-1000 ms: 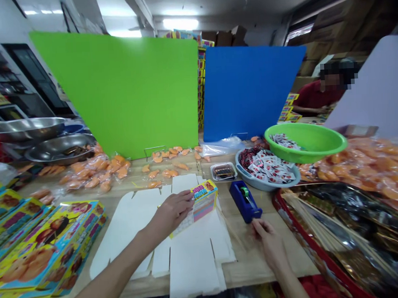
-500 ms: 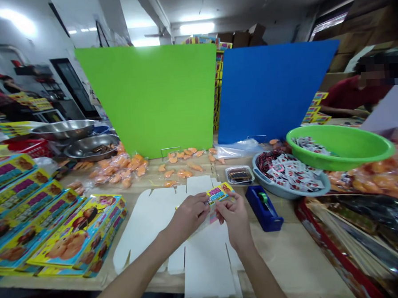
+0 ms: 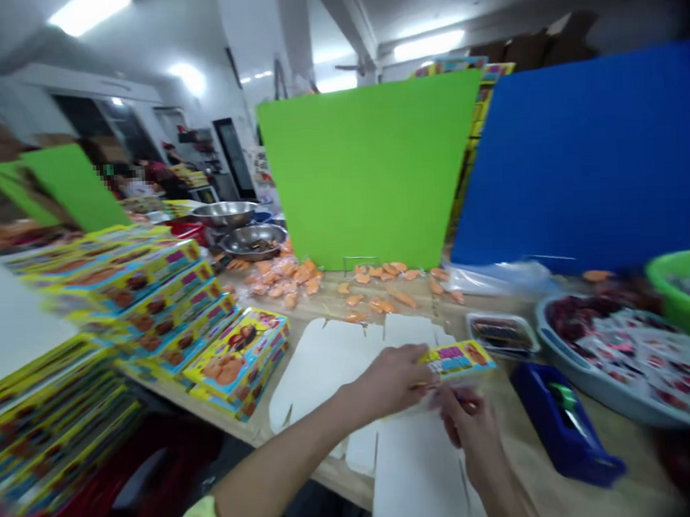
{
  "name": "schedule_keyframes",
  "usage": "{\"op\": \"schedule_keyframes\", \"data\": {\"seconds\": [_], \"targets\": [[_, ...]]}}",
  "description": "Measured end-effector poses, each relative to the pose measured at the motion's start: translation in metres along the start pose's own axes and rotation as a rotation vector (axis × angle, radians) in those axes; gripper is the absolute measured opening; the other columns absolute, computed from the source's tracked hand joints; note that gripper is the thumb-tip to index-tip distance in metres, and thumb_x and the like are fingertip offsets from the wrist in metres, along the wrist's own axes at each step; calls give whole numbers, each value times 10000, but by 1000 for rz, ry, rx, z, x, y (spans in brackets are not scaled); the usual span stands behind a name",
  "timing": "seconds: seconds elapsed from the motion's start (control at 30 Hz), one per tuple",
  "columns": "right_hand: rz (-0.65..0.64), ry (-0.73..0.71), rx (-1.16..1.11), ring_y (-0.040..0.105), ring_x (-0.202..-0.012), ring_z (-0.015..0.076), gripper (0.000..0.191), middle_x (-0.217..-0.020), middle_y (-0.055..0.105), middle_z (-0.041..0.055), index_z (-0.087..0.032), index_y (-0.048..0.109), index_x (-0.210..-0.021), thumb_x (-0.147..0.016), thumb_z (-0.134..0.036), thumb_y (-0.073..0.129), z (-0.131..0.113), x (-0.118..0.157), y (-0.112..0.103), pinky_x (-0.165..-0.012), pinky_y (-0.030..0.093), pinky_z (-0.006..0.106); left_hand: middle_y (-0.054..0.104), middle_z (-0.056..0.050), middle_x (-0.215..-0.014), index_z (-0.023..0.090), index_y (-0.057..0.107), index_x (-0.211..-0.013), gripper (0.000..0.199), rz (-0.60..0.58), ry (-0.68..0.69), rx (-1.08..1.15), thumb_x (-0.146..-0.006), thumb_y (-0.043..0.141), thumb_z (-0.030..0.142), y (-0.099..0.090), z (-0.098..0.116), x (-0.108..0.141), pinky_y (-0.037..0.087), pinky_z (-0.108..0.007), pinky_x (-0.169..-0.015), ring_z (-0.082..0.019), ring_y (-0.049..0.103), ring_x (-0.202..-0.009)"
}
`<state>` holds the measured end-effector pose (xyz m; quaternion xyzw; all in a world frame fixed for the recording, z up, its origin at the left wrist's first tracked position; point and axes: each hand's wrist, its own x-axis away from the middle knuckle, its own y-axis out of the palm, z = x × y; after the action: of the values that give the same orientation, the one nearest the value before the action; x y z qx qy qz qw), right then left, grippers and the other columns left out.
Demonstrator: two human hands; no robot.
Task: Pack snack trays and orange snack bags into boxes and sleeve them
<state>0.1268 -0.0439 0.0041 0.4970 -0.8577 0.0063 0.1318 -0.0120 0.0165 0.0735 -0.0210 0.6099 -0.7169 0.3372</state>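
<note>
My left hand (image 3: 394,377) is closed on the left end of a small printed card (image 3: 461,358), yellow with pink and blue lettering. Something pale and see-through hangs below the card, blurred. My right hand (image 3: 469,420) is just under the card, its fingers curled and pinched at that pale part; motion smears what lies between them. Beneath both hands are flat, unfolded white cardboard box blanks (image 3: 416,455) on the wooden table. A blue tape dispenser (image 3: 565,424) with green tape stands right of my right hand.
Stacked printed boxes (image 3: 239,349) stand at left. Bagged orange pieces (image 3: 285,281) lie behind the blanks, near a green board (image 3: 369,172) and a blue board (image 3: 576,154). A clear tray (image 3: 502,333) and a basin of sachets (image 3: 627,352) sit at right.
My view has swung left, so everything sits further right and more box stacks show. My right hand has slid from the card's face to below it; my left still grips its end.
</note>
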Motion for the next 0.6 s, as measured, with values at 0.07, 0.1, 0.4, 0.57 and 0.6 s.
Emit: {"op": "schedule_keyframes", "data": {"seconds": [0.07,0.1,0.4,0.57,0.6], "targets": [[-62,-2,89,353,-313,70,594,-436,499,-64,-209,387,-756,-475,-604,730,13,1,-3,-305,207,154,554,-106,-1234,229,674,-925,188,-30,-11,-36,-772,579,283,-3,2,3,497,-321,-813,-219,586,-1024],[-87,-5,132,360,-322,74,589,-447,508,-61,-208,401,-788,-484,-597,723,18,1,-4,-309,207,154,554,-93,-1237,248,673,-925,188,-5,-12,-79,-779,566,298,-7,6,7,499,-325,-785,-217,588,-1013],[-308,-104,372,515,-465,160,446,-513,518,-44,-224,504,-807,-566,-583,613,43,-13,-18,-419,395,273,421,-78,-1373,229,603,-1036,250,356,-296,-761,-855,451,146,-113,8,105,361,-458,-947,-266,384,-1243],[-326,-131,384,548,-542,178,396,-553,543,-32,-228,536,-812,-601,-559,591,48,-14,-22,-491,433,292,469,-95,-1330,221,634,-1002,274,176,-548,-848,-818,468,105,-123,-55,170,392,-476,-919,-305,430,-1207],[-324,-130,381,542,-537,175,391,-548,540,-34,-227,539,-810,-603,-555,590,49,-14,-23,-491,429,290,463,-101,-1334,214,636,-1000,293,139,-573,-839,-805,460,84,-118,-63,178,394,-478,-920,-308,428,-1209]]}}
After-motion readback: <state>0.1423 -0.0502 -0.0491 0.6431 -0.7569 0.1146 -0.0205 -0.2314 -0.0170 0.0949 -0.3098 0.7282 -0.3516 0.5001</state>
